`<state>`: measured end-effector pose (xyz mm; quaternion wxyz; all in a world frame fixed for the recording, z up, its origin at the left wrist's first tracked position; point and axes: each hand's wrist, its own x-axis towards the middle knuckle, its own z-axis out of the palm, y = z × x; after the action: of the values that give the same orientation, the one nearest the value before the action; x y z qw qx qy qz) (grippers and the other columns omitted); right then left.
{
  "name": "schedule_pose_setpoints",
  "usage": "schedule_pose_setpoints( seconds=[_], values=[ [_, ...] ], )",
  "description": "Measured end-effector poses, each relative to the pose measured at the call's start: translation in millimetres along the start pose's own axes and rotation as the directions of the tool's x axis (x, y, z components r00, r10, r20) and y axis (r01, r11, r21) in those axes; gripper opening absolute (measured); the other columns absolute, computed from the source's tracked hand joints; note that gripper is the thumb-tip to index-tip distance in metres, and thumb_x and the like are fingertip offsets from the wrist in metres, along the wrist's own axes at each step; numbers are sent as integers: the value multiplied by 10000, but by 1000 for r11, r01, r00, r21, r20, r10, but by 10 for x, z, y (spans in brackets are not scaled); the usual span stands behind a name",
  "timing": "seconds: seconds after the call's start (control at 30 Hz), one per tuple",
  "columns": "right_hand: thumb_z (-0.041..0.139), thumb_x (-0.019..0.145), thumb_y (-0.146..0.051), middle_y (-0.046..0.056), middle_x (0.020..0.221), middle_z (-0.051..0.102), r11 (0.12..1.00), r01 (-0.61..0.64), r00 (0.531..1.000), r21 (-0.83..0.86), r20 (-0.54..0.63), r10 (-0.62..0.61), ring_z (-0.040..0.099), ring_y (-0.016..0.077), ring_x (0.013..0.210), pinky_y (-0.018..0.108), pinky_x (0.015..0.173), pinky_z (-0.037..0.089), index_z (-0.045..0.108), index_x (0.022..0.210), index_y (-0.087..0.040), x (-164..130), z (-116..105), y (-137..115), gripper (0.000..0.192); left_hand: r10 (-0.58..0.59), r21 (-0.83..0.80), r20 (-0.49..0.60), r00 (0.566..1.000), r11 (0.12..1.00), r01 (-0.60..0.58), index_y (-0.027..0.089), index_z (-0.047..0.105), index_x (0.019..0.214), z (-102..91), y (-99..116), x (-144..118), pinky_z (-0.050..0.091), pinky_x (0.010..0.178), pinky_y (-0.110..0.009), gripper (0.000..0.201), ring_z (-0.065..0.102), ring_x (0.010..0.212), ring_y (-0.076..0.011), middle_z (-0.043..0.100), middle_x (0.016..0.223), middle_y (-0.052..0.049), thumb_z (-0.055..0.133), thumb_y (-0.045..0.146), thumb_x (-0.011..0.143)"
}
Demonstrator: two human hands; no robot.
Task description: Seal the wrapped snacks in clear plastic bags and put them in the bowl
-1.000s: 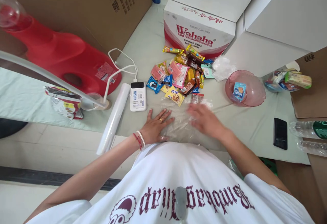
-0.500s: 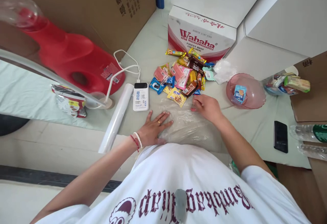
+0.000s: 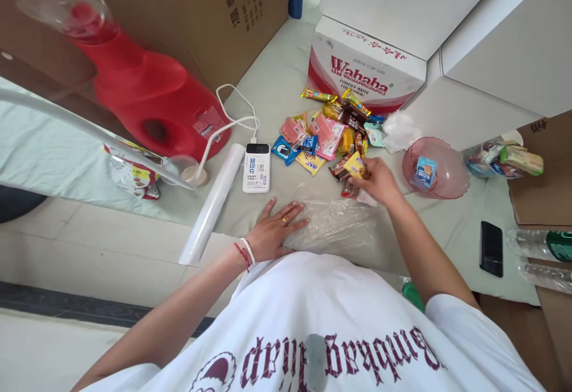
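The left hand [image 3: 273,229] lies flat and released on the crinkled clear plastic bag [image 3: 339,231] spread on the near desk [image 3: 268,91]. The right hand [image 3: 378,180] grasps small yellow wrapped snacks [image 3: 355,165] beside the far pile of colourful snack packets [image 3: 328,133]; nothing appears bagged yet.

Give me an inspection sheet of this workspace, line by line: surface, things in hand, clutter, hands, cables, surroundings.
Surface: pale green sheet over the worktop.
Things in hand: yellow snack packet held at the near edge of the snack pile; clear plastic bag lying flat.
Clutter: pink bowl with one blue packet, film roll, black phone, water bottles.
Hands: left hand flat on the bag; right hand gripping the packet.
Cables: white cable plugged into the power bank.
Surroundings: Wahaha carton, red appliance, cardboard boxes.
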<state>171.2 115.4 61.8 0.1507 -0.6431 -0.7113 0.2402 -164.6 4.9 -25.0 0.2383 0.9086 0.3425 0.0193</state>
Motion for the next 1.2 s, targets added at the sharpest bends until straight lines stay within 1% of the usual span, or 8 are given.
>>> schedule_pose_setpoints(
  seconds=[0.07,0.2,0.4,0.57,0.63,0.87,1.03,1.2],
  values=[
    [738,838,-356,167,1372,593,965,141,989,-223,-15,-148,557,343,1229,435,999,486,605,1404,-179,106,-178,36,608,9,-9,24,1000,1000,-8,312,432,1589,-39,-14,31,-43,1231,-729,865,274,1576,-411,253,1721,-166,760,530,818],
    [676,854,-198,148,1470,573,745,473,874,-470,358,-329,539,345,1281,422,986,479,576,1440,-208,421,-92,-113,595,-6,-30,79,997,1000,8,285,393,1609,-138,-33,80,-49,1218,-741,909,237,1589,-408,230,1723,-183,718,616,827],
    [762,804,-219,186,1199,702,694,385,902,-608,409,-142,634,340,1110,377,871,476,625,1322,-176,580,52,-198,538,-55,14,98,994,998,54,278,257,1658,-138,-22,68,-64,1214,-745,1068,208,1599,-405,202,1733,-185,780,551,768],
    [778,835,-404,153,1132,696,878,194,981,-437,67,-184,626,340,1068,368,834,465,614,1277,-174,83,-479,-277,524,-56,22,83,995,998,54,225,177,1677,-97,-26,63,-82,1211,-746,1149,196,1599,-416,220,1720,-219,780,579,766],
    [760,851,-475,132,1078,698,906,206,978,-370,92,-185,639,328,1013,355,808,460,620,1249,-175,-194,-507,-427,517,-53,20,77,996,998,52,201,164,1678,-95,-34,67,-98,1210,-741,1167,193,1597,-421,213,1719,-232,775,601,767],
    [749,864,-329,170,1214,683,798,392,827,-459,555,-87,691,314,997,338,779,491,587,1342,-175,-722,423,-767,527,-73,-6,73,995,997,74,157,188,1673,-63,-40,61,-118,1200,-749,1194,179,1594,-449,171,1721,-251,775,630,747],
    [735,898,-417,159,1628,371,899,347,901,-265,360,-242,555,362,1336,438,971,531,318,1612,-271,-1098,367,-424,839,-63,-61,-20,998,996,61,191,298,1646,-137,-13,-161,-54,1240,-710,912,122,1618,-407,163,1742,-182,668,430,847],
    [634,960,-503,186,1383,597,931,331,930,-154,219,-294,520,369,1282,544,1069,471,425,1565,-207,-1748,454,43,704,112,-178,-64,992,977,-121,233,469,1551,-135,91,-392,-7,1293,-622,715,224,1607,-340,330,1704,-114,557,275,843]
  ],
)
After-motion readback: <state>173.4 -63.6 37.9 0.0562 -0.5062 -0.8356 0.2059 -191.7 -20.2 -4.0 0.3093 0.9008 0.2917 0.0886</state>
